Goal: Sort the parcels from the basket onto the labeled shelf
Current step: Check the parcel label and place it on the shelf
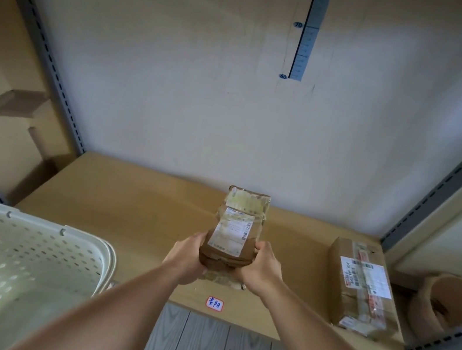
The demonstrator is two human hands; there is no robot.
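"70" and "60" on the wall ruler strip (308, 34); parcel labels illegible.

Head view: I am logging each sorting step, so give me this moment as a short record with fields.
held parcel: brown taped box, printed label up
hands: left hand and right hand grip its near end
shelf: cardboard-lined board, red-edged tag at front
already placed: second parcel at right
basket: white, perforated, lower left
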